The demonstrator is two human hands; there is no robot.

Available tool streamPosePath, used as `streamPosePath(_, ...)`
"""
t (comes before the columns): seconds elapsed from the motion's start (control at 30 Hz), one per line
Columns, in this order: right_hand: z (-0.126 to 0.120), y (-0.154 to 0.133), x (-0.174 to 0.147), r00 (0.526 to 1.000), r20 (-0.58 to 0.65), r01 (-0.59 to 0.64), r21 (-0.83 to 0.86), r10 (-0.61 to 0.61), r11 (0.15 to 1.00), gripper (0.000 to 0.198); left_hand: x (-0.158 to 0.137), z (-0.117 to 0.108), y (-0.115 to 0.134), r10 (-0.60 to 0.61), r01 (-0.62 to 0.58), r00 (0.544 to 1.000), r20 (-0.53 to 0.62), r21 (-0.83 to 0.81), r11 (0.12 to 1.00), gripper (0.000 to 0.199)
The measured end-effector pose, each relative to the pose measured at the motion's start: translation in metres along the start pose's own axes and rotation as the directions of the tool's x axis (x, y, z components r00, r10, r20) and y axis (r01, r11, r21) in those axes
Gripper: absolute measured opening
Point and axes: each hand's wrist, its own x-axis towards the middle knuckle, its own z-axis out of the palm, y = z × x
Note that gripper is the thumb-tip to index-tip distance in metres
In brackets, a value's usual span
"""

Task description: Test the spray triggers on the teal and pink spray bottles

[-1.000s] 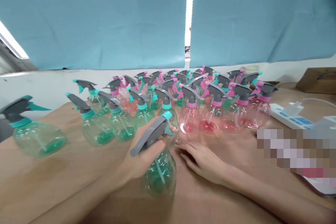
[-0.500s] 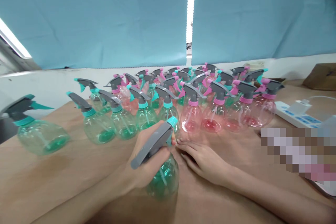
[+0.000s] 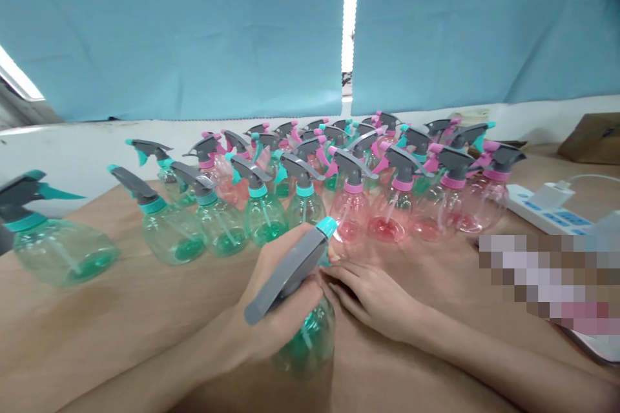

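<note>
My left hand [image 3: 290, 316] is wrapped around the neck of a green spray bottle [image 3: 317, 339], below its grey head with a turquoise nozzle. A little green liquid shows low in the clear body. My right hand [image 3: 375, 297] rests on the tabletop just right of it, fingers stretched forward. Its fingertips come close to the bottle's trigger side; whether they touch is hard to make out. Beyond my hands stand green spray bottles [image 3: 225, 232] with turquoise collars and pink spray bottles [image 3: 387, 222] with pink collars, several of each.
A lone green spray bottle [image 3: 68, 255] stands at the far left. On the right lie a white power strip [image 3: 545, 210] with a plugged-in adapter and a pixelated flat object [image 3: 557, 290]. A brown box [image 3: 593, 139] sits at the back right. Blue sheeting [image 3: 194, 32] covers the wall.
The view has shifted slightly, so the bottles at left appear further left. My left hand and its spray bottle have moved slightly right and lower in the picture. My right hand has stayed almost still.
</note>
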Motion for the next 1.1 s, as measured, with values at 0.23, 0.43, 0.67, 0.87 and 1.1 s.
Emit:
streamPosePath(0.23, 0.0001, 0.0012, -0.0004, 1.0, 0.008, -0.003, 0.037, 0.003, 0.999, 0.032, 0.0038, 0.0014, 0.0039, -0.022, 0.029, 0.998, 0.053, -0.144, 0.989, 0.007)
streamPosePath(0.43, 0.001, 0.0028, -0.0019, 0.999, 0.033, -0.019, 0.034, 0.018, 0.999, 0.028, 0.0016, 0.0027, 0.0024, -0.028, 0.044, 0.996, 0.082, -0.202, 0.978, 0.011)
streamPosePath(0.67, -0.0002, 0.0023, -0.0009, 0.999, 0.035, -0.023, 0.057, 0.021, 0.998, 0.027, -0.0018, 0.0025, 0.0003, -0.015, 0.037, 0.996, 0.087, -0.254, 0.967, 0.021)
streamPosePath(0.87, 0.0005, 0.0036, -0.0017, 0.999, 0.031, -0.025, 0.057, 0.023, 0.998, 0.029, -0.0009, 0.0025, 0.0005, 0.011, 0.016, 0.996, 0.093, -0.287, 0.958, 0.022)
streamPosePath(1.1, 0.0011, 0.0049, -0.0012, 1.0, 0.016, -0.007, 0.065, 0.006, 0.998, 0.029, 0.0032, 0.0039, -0.0003, 0.0, 0.024, 0.993, 0.114, -0.214, 0.976, 0.017)
